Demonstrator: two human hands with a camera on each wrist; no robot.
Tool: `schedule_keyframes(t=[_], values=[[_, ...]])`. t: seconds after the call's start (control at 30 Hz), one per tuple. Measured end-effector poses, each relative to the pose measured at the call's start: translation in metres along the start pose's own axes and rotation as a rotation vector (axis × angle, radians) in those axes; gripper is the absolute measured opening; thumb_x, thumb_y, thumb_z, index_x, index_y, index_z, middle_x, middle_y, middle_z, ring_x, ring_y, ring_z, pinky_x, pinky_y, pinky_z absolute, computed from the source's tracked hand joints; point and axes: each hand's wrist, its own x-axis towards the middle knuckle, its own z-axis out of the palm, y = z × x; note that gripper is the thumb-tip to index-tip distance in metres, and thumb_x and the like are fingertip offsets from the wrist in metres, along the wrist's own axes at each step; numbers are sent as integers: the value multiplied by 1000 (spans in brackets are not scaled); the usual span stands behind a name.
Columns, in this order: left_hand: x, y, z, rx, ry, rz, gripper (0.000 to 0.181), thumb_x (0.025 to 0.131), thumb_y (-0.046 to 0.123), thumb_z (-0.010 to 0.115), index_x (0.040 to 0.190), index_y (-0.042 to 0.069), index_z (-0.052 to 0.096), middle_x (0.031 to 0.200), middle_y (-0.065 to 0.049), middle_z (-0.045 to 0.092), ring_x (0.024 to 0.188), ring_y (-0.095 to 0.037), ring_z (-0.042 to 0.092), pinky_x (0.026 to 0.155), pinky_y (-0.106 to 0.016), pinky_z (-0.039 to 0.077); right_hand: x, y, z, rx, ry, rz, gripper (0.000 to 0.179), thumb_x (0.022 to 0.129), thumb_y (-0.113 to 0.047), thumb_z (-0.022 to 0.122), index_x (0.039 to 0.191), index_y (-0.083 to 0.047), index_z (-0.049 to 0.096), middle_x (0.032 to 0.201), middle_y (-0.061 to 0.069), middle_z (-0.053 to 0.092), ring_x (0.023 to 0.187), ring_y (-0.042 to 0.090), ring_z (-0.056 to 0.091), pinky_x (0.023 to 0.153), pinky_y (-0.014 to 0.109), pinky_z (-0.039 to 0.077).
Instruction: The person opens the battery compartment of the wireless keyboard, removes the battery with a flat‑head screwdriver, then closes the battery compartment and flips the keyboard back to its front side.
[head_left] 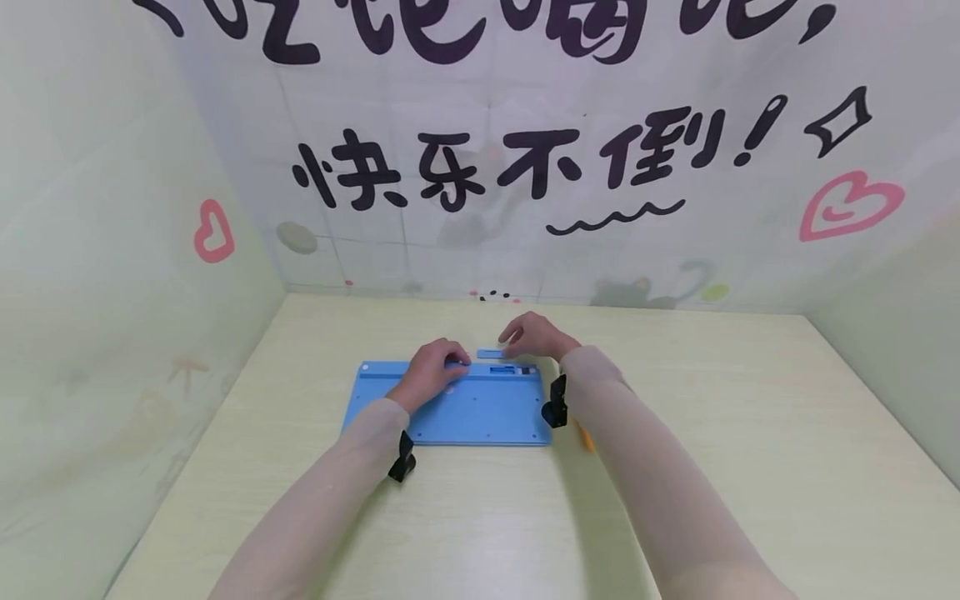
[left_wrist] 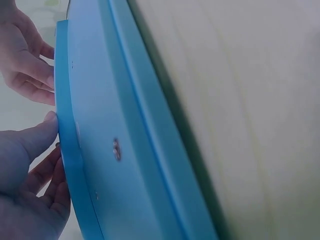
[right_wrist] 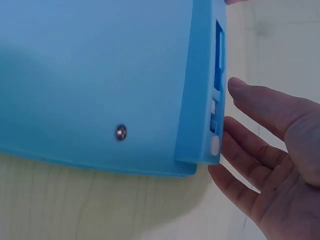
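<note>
A blue keyboard lies face down, its screwed back up. A slot is open near its far right corner, and a small blue cover lies just behind it. My left hand is at the far edge, thumb and fingers bent; a tiny dark spot shows by a fingertip in the left wrist view, and I cannot tell whether they grip anything. My right hand is over the cover's right end, fingers loosely bent. In the right wrist view, its thumb and fingers stand apart beside the slotted edge.
An orange object lies partly under my right forearm, right of the keyboard. Both wrists carry black cameras. Printed cloth walls enclose the pale wooden table at the back and sides.
</note>
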Motion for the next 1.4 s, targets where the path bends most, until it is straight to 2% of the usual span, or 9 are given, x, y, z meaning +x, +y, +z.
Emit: schedule_keyframes(t=[0.27, 0.67, 0.9, 1.2, 1.4], values=[[3, -1, -1, -11, -2, -3, 11, 86, 12, 64, 97, 10, 66, 99, -3, 59, 96, -19, 53, 91, -34, 42, 8, -7, 7, -12, -8, 39, 20, 81, -10, 69, 100, -4, 68, 100, 9, 64, 93, 24, 58, 86, 37, 45], [3, -2, -1, -16, -3, -5, 10, 86, 12, 64, 96, 10, 67, 98, -4, 59, 95, -19, 53, 90, -34, 43, 13, -3, 16, 28, 47, 68, 9, 81, -7, 69, 89, -6, 70, 92, 7, 63, 86, 23, 56, 83, 36, 46], [3, 0, -1, -20, -5, -27, 11, 85, 12, 65, 97, 10, 66, 99, -4, 58, 95, -20, 53, 90, -34, 43, 11, -3, 17, 12, 57, 48, 6, 82, -6, 67, 88, -6, 68, 86, 6, 63, 82, 22, 56, 81, 34, 47], [4, -2, 0, -19, 1, -12, 10, 85, 12, 65, 95, 10, 66, 98, -3, 59, 94, -19, 52, 90, -34, 43, 9, -3, 11, -42, 47, -21, 4, 83, -4, 66, 86, -3, 68, 84, 6, 65, 79, 20, 57, 80, 33, 48], [4, -2, 0, -22, 0, -13, 9, 85, 12, 65, 94, 10, 66, 97, -4, 59, 94, -20, 52, 89, -34, 43, 3, 3, 6, -74, 15, -39, 4, 83, -5, 66, 86, -3, 68, 83, 6, 65, 77, 18, 57, 78, 30, 48]])
